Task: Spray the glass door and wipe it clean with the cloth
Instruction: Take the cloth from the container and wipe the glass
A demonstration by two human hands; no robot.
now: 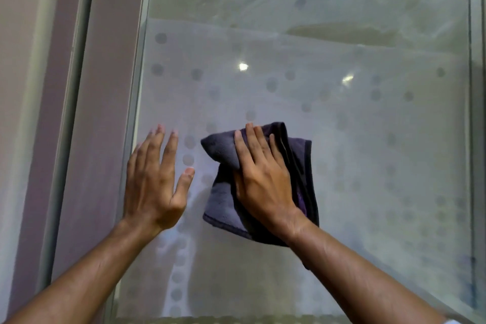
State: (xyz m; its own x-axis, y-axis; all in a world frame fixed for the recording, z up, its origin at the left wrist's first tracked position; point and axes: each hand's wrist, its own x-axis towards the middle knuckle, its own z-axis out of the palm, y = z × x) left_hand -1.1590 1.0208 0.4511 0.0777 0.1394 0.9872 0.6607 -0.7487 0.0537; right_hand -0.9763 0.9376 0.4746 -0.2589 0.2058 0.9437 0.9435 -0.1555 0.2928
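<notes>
Grey frame [65,113] at far left, glass door [368,139] edge just beside. Left hand [155,179] flat near that edge, fingers straight, holding nothing. Right hand [263,176] pressing the dark cloth [223,200] against mid-pane with spread fingers — wide frosted, dotted glass free rightward.

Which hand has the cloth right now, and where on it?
The right hand presses the cloth flat against the glass door, over its middle. The left hand holds nothing.
</notes>
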